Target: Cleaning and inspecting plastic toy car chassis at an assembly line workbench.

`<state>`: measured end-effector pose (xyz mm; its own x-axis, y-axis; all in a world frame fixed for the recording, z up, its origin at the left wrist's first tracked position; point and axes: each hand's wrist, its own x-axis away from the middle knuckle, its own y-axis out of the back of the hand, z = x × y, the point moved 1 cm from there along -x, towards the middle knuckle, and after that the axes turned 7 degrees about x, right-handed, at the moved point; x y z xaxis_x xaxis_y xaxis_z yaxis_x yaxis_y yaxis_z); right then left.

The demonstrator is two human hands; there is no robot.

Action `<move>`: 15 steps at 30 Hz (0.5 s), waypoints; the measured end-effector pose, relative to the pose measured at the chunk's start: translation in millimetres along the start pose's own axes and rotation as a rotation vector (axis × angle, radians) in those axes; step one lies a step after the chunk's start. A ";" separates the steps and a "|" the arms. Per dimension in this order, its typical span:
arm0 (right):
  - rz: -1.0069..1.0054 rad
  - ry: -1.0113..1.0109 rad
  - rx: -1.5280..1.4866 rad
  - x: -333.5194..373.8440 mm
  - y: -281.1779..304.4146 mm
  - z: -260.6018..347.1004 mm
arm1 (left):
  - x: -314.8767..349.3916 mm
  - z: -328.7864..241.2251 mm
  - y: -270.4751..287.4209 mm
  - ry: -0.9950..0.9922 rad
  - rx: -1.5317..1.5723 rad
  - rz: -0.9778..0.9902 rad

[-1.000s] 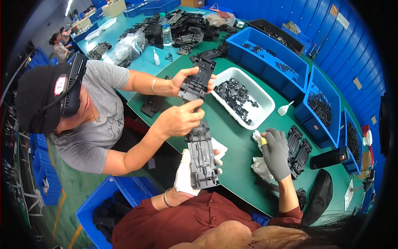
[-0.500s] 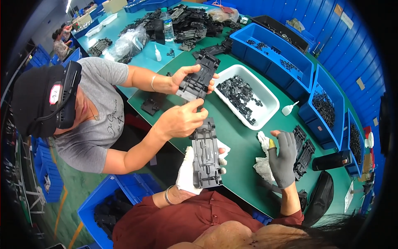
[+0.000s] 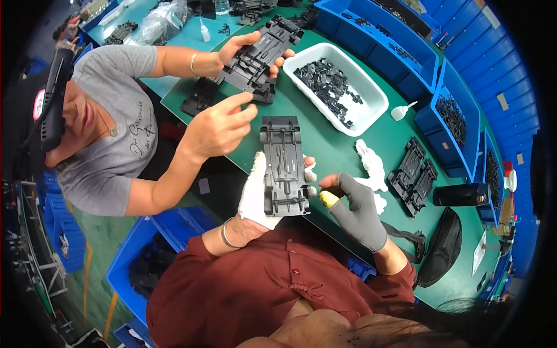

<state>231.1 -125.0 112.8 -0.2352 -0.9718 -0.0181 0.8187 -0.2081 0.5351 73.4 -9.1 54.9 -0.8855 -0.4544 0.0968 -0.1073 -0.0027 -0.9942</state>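
Below, left hand [image 3: 256, 194] fingers clamped on black chassis [image 3: 284, 165], right hand [image 3: 355, 204] fingers pinched on yellow bottle [image 3: 328, 200].

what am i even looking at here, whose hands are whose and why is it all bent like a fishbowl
This is one picture from a wide fisheye camera worn on a person's head, looking down, which is why straight edges curve. There is no robot. The wearer is the person in the dark red shirt at the bottom. Their left hand, in a white glove, holds a flat dark grey plastic chassis part over the green table. Their right hand, in a grey glove, is beside it, pinching a small yellow-tipped thing I cannot identify. The bare hands higher up belong to a co-worker in a grey shirt, who holds a similar part. On the table lie a white tray of small black pieces, white cloth, more black parts and blue bins.
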 end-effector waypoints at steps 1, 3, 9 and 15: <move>0.001 0.005 0.000 0.4 -2.4 0.7 | 0.5 0.6 0.1 -0.019 0.006 -0.034; 0.035 -0.046 -0.111 1.0 -8.3 -0.8 | 3.1 1.0 0.6 -0.046 0.006 -0.063; 0.113 -0.074 -0.255 -1.5 -10.0 1.1 | 12.5 -2.9 -12.1 -0.111 0.054 -0.087; 0.143 -0.047 -0.265 -7.9 -16.2 0.7 | 15.4 -11.1 -8.8 -0.174 0.123 -0.161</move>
<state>219.3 -113.8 104.9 -0.1267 -0.9884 0.0837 0.9519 -0.0974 0.2905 55.7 -6.2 65.6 -0.7694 -0.5857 0.2549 -0.1751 -0.1904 -0.9660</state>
